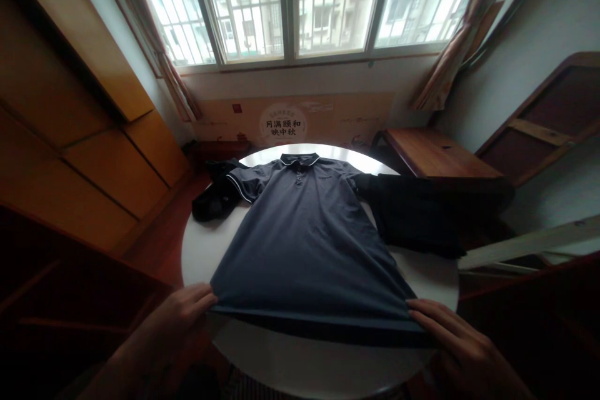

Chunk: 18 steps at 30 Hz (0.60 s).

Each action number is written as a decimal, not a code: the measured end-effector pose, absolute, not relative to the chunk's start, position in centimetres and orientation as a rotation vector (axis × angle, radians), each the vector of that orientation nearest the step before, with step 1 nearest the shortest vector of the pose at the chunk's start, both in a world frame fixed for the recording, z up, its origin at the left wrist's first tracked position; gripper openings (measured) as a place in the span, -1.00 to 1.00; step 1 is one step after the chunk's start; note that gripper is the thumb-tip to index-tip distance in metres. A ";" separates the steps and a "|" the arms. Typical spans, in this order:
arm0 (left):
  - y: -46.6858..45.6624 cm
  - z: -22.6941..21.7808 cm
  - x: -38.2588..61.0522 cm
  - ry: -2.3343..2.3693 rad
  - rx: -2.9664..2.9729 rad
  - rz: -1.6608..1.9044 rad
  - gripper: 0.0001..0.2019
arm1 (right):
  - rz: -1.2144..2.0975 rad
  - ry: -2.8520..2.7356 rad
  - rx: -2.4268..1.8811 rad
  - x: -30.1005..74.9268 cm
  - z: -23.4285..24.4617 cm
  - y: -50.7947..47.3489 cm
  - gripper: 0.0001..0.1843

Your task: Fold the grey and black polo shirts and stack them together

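Observation:
A dark blue-grey polo shirt (309, 244) lies front side up across a round white table, its white-edged collar at the far side and its hem toward me. My left hand (187, 306) pinches the hem's left corner. At the opposite corner, my right hand (454, 331) grips the hem with fingers closed over the cloth. Between the hands the hem is stretched wide, and a darker inner layer shows beneath it. Part of each thumb is hidden.
Dark bunched cloth (215, 200) sits by the left sleeve. Folded black cloth (412, 212) lies at the right, reaching the edge of the white table (262, 356). Behind stand a wooden desk (435, 153) and a window; yellow cabinets (107, 162) line the left.

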<state>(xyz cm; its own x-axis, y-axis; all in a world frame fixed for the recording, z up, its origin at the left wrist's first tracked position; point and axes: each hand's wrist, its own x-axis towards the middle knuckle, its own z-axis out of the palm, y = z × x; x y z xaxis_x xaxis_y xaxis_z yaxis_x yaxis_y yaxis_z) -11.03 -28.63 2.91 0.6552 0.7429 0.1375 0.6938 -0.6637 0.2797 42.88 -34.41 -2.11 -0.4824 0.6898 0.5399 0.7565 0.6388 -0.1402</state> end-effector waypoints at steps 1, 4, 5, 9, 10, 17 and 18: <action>-28.8 3.0 -11.3 1.171 2.617 0.268 -0.65 | -0.171 -2.327 -1.119 43.0 -2.1 -34.6 -0.42; -28.7 3.8 -11.7 1.140 2.487 0.119 -0.72 | -0.166 -2.388 -1.122 43.4 -1.6 -35.0 -0.45; -28.1 4.1 -11.7 1.144 2.458 0.107 -0.81 | -0.148 -2.409 -1.106 43.4 -1.1 -34.8 -0.46; -21.9 5.3 -10.9 1.443 2.409 0.346 -0.66 | -0.072 -2.400 -1.069 41.5 1.9 -31.7 -0.53; -19.4 5.6 -10.5 1.575 2.378 0.441 -0.63 | -0.042 -2.388 -1.080 40.3 2.8 -30.3 -0.55; -1.7 6.9 -6.7 2.374 1.943 0.414 -0.51 | 0.333 -2.705 -0.809 26.0 6.2 -20.2 -0.72; -0.1 6.7 -6.4 2.388 1.890 0.379 -0.52 | 0.347 -2.736 -0.770 24.2 5.7 -19.4 -0.69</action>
<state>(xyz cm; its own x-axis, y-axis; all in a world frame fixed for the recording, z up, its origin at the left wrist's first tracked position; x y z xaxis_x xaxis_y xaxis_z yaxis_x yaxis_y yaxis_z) -6.43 -0.10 6.74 -0.2402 0.9660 0.0956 0.9481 0.2123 0.2368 24.17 -19.39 5.66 -0.8197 0.5374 0.1980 0.4709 0.8292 -0.3011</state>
